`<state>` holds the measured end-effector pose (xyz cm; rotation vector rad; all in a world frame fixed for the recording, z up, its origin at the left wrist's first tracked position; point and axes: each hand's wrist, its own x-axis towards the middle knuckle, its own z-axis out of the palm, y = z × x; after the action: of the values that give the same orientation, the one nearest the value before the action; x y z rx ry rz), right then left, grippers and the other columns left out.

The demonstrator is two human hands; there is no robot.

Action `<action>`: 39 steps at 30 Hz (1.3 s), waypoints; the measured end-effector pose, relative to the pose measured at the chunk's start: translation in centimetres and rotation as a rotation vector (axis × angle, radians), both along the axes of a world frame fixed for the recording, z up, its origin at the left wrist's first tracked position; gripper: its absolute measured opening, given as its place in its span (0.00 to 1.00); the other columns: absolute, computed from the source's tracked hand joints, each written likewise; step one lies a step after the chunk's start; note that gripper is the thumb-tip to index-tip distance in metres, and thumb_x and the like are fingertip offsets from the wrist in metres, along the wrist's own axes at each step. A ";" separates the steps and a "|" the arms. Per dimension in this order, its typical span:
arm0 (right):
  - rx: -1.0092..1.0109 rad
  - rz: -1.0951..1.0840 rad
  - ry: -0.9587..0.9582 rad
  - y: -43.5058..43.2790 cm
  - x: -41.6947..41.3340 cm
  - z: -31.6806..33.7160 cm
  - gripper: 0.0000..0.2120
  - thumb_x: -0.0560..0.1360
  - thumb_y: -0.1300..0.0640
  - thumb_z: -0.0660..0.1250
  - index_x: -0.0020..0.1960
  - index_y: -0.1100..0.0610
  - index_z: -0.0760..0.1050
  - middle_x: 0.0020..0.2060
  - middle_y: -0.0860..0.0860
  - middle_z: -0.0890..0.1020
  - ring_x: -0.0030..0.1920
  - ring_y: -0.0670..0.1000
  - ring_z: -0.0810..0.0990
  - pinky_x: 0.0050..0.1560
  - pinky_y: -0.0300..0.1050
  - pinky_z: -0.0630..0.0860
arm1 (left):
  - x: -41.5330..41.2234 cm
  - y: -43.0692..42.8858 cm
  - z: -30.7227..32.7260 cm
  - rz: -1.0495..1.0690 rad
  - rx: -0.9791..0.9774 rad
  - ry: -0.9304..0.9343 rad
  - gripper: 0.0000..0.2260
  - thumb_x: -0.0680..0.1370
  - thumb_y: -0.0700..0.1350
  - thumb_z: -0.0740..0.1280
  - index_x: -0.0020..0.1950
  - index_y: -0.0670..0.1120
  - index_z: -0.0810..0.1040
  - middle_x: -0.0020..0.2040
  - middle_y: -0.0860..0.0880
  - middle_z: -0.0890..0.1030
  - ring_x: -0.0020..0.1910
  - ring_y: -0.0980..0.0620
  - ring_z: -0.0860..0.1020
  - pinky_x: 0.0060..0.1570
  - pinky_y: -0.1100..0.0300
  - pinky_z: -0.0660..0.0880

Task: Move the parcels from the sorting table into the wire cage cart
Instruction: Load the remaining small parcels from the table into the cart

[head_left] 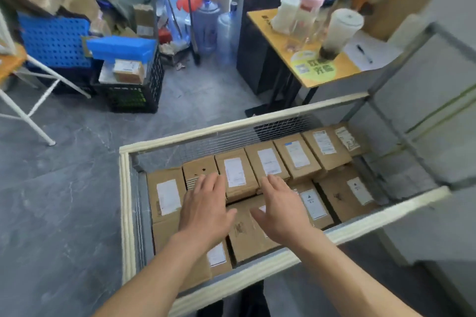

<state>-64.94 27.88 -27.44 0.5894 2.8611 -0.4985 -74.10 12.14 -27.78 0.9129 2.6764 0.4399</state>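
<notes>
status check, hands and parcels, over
Open and empty: left hand, right hand, both over the wire cage cart. Inside, parcels packed in rows. Nothing between hands and parcels.

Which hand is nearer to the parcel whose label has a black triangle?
Right. The right hand is just left of that parcel, over the cart; the left hand is farther left.

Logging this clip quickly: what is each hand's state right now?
Left hand: open, fingers straight, holding nothing, over the brown cardboard parcels.
Right hand: open, fingers straight, holding nothing.
</notes>
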 end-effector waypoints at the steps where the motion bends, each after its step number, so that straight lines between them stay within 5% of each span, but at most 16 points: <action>1: 0.022 -0.038 0.024 0.6 1.1 1.8 0.18 0.74 0.45 0.67 0.58 0.51 0.66 0.57 0.48 0.73 0.63 0.55 0.72 0.55 0.48 0.73 | 0.5 1.2 1.6 -0.055 0.031 0.015 0.27 0.77 0.58 0.67 0.72 0.50 0.63 0.73 0.54 0.65 0.72 0.51 0.61 0.68 0.53 0.64; 6: 0.165 -0.242 0.138 4.2 7.5 9.7 0.21 0.74 0.41 0.65 0.61 0.52 0.69 0.57 0.46 0.73 0.63 0.52 0.72 0.57 0.49 0.74 | 3.8 7.7 8.6 -0.343 0.185 0.143 0.32 0.76 0.62 0.66 0.75 0.48 0.63 0.74 0.52 0.66 0.74 0.50 0.61 0.70 0.52 0.63; 11: 0.265 -0.478 0.183 7.2 16.2 14.5 0.30 0.76 0.42 0.68 0.71 0.57 0.69 0.69 0.52 0.74 0.71 0.56 0.70 0.67 0.53 0.72 | 9.3 13.4 13.5 -0.580 0.292 0.210 0.36 0.77 0.66 0.62 0.79 0.47 0.60 0.77 0.51 0.64 0.77 0.50 0.59 0.72 0.51 0.61; 15: 0.312 -0.641 0.170 9.5 23.6 16.9 0.37 0.77 0.40 0.65 0.79 0.57 0.61 0.78 0.53 0.65 0.79 0.53 0.60 0.75 0.52 0.64 | 14.9 17.8 16.2 -0.726 0.345 0.222 0.38 0.77 0.68 0.58 0.80 0.46 0.58 0.78 0.50 0.63 0.78 0.47 0.57 0.74 0.49 0.61; 34: 0.357 -1.217 0.210 17.4 61.2 21.1 0.38 0.79 0.38 0.63 0.82 0.53 0.54 0.81 0.50 0.59 0.81 0.51 0.55 0.79 0.51 0.58 | 49.5 35.4 22.0 -1.159 0.425 0.226 0.38 0.78 0.69 0.55 0.81 0.47 0.56 0.80 0.50 0.60 0.79 0.48 0.55 0.75 0.51 0.59; 39: 0.364 -1.360 0.231 17.3 68.0 20.9 0.36 0.78 0.38 0.65 0.80 0.52 0.60 0.78 0.49 0.65 0.78 0.51 0.61 0.74 0.51 0.65 | 56.6 37.4 21.9 -1.259 0.413 0.185 0.38 0.78 0.68 0.56 0.81 0.47 0.54 0.81 0.50 0.58 0.80 0.48 0.54 0.76 0.51 0.57</action>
<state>3.06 45.18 -6.55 2.6445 2.2695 -0.1506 -17.50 49.59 -5.91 2.5090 1.5912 0.5707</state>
